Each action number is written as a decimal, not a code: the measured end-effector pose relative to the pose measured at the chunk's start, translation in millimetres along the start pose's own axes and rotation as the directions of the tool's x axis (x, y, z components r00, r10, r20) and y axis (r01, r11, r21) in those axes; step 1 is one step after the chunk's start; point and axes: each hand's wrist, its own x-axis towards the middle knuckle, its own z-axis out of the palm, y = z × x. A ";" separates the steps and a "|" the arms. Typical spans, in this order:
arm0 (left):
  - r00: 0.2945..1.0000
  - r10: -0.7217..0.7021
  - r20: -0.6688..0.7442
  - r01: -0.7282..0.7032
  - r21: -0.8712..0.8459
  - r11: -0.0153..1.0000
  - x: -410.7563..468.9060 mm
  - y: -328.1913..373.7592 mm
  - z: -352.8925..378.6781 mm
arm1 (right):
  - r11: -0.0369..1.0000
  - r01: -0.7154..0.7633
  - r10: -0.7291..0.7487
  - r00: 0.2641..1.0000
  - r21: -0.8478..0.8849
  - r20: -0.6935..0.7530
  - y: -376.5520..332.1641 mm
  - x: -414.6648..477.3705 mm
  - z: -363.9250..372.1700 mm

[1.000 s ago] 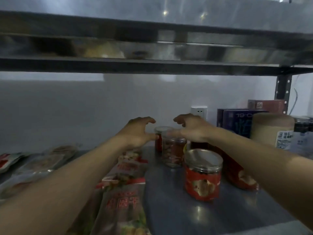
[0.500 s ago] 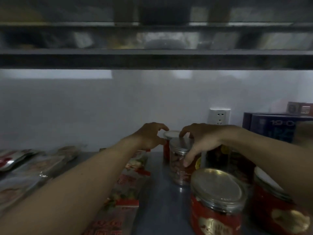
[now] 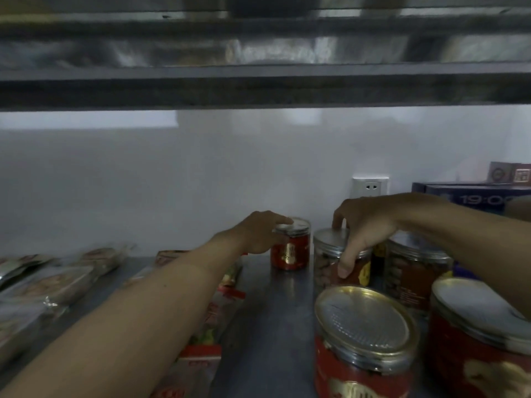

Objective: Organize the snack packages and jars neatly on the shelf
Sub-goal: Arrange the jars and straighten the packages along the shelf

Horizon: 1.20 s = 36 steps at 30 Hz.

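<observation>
My left hand [image 3: 257, 235] grips a small red jar [image 3: 291, 249] with a silver lid at the back of the metal shelf [image 3: 267, 326]. Just right of it, my right hand [image 3: 363, 225] wraps over a clear nut jar [image 3: 326, 258], thumb down its front and fingers over the lid. A bigger red jar with a gold-rimmed lid [image 3: 363, 343] stands in front, another red jar [image 3: 479, 349] at the right edge, and a brown-labelled jar [image 3: 413, 271] behind my right wrist. Flat snack packages [image 3: 207, 334] lie under my left forearm.
More foil snack packs [image 3: 48, 285] lie at the left of the shelf. A dark blue box [image 3: 471, 196] with a small box [image 3: 508, 172] on top stands at the back right, near a wall socket [image 3: 370, 186]. The upper shelf's beam [image 3: 258, 87] hangs low overhead.
The view has moved closer and right. My hands, together around the two back jars before, have drawn apart, the left on the small red jar and the right on the clear nut jar.
</observation>
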 end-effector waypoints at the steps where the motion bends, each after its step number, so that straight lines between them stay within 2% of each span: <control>1: 1.000 -0.001 -0.013 0.001 -0.004 1.000 1.2 -0.9 1.3 | 1.000 -0.006 0.006 1.000 0.003 0.004 0.1 0.6 -0.1; 8: 0.997 0.019 -0.076 -0.021 -0.027 0.999 3.7 1.6 7.4 | 0.998 -0.056 0.056 0.998 0.012 0.006 5.9 1.8 -0.8; 17: 0.999 0.000 -0.036 0.001 0.027 1.000 -8.7 9.3 1.7 | 0.995 -0.096 0.096 0.995 -0.017 -0.032 7.6 -5.8 1.7; 23: 0.994 0.062 -0.087 -0.057 0.063 0.996 -36.9 17.7 -22.2 | 0.997 -0.065 0.060 0.992 -0.040 -0.111 -1.0 -22.0 7.0; 27: 0.993 0.066 -0.098 -0.061 0.049 0.997 -58.1 27.9 -29.3 | 0.995 -0.014 -0.012 0.968 -0.102 -0.250 -10.2 -42.9 10.9; 30: 0.988 0.097 -0.116 -0.093 0.043 0.995 -78.2 39.3 -32.2 | 0.995 0.069 -0.091 0.938 -0.077 -0.336 -16.3 -66.3 11.5; 33: 0.987 0.118 -0.106 -0.123 -0.038 0.992 -100.3 52.7 -33.3 | 0.989 0.143 -0.120 0.914 0.032 -0.387 -21.4 -93.0 14.3; 36: 0.987 0.158 -0.041 -0.163 -0.247 0.955 -124.5 67.6 -31.8 | 0.974 0.174 -0.105 0.917 0.148 -0.385 -24.0 -121.5 20.3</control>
